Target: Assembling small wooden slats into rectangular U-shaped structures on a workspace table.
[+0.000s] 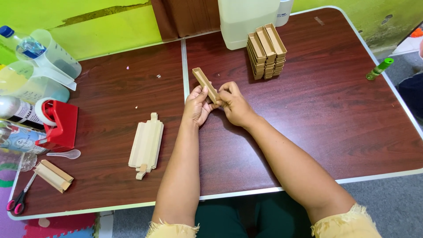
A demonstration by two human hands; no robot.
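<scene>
Head view, read left to right. At the table's (308,110) left edge stand a blue-capped bottle (20,44), clear measuring jugs (55,55), a second bottle (15,112) lying with a dark label, a red tape dispenser (61,123), a plastic spoon (66,154), one folded tan box (53,176) and pink-handled scissors (17,200). Left of centre lies a stack of flat tan box blanks (146,144), unfolded. At centre, both hands grip one narrow open-topped tan box (205,83), lifted just above the table: the left hand (196,108) is closed on its near end, thumb against the side, and the right hand (233,103) pinches the same end from the other side. The step in hand appears to be closing or tucking that near end flap; the next move likely calls for firm finger pressure without crushing the thin walls. Behind stands a pile of finished boxes (266,50), touching a white jug (244,22). Far right, a green capped tube (380,68) lies near the edge.
</scene>
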